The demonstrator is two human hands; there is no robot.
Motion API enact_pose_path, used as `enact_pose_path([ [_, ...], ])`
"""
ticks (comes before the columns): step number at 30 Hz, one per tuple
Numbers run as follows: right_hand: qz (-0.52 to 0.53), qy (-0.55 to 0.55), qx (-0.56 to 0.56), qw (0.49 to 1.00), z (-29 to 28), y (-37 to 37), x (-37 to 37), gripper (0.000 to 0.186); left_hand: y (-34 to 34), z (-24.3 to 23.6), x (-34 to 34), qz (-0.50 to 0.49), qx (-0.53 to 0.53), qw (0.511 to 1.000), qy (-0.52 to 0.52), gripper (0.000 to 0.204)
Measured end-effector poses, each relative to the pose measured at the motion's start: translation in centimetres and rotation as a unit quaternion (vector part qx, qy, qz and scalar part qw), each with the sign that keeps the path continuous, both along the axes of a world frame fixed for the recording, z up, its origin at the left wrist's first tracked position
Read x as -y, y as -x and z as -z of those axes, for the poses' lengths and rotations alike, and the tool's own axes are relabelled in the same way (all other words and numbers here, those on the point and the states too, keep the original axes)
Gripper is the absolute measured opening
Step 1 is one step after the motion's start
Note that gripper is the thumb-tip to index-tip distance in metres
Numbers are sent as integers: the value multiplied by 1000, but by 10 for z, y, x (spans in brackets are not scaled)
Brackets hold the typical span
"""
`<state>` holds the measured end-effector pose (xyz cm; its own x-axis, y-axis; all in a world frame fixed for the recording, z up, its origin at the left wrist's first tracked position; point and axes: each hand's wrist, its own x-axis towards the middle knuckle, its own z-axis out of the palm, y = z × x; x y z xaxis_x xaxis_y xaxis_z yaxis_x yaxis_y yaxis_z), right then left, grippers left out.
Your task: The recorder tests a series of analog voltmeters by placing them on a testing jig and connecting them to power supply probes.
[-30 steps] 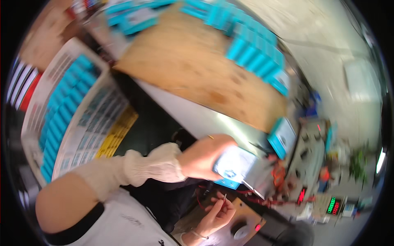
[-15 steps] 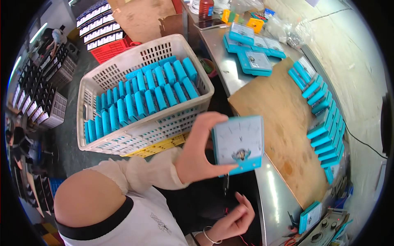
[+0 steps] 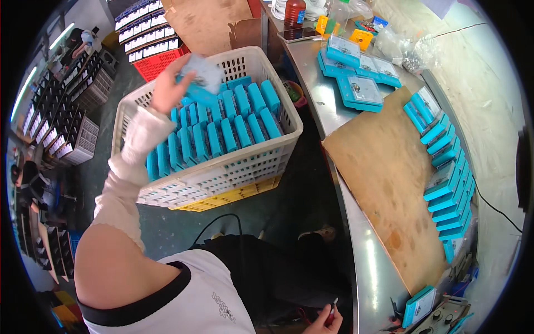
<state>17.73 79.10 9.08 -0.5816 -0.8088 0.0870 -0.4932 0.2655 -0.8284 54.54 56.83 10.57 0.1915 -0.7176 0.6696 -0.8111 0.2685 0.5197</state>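
Note:
My left hand (image 3: pixel 169 86), arm stretched out to the far left, grips a blue analog panel meter (image 3: pixel 204 71) with a clear front. The meter is smeared by motion and hangs tilted over the white plastic crate (image 3: pixel 222 167). Rows of similar blue meters (image 3: pixel 214 136) stand on edge inside that crate. At the lower edge, my right hand (image 3: pixel 322 322) is closed on a small red thing with a pale tip (image 3: pixel 332 313); its exact kind is unclear. Part of this hand is cut off by the picture's edge.
On the metal bench (image 3: pixel 370 245) lies a brown board (image 3: pixel 384 183), with a line of blue meters (image 3: pixel 453 195) along its far right side. More meters (image 3: pixel 359 92) are piled at the back. A knobbed instrument (image 3: pixel 445 320) stands lower right; a red crate (image 3: pixel 158 67) is beyond.
My left hand has carried the meter from beside the bench to above the white crate, far left. My right hand has dropped lower and now shows a small red thing in its fingers.

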Motion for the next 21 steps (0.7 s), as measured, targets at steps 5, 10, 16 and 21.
enact_pose_path([
  [5,127,-30,-50,990,5,53,-49,18,-163,15,43,-160,45,962,-218,54],
  [10,249,-7,-58,967,17,61,-74,18,-123,42,134,5,71,913,-402,49],
  [16,176,-1,-102,979,21,43,-82,19,-60,48,87,-27,238,925,-294,73],
  [21,164,-26,-128,978,10,63,-97,18,-28,67,99,-296,269,907,-132,62],
])
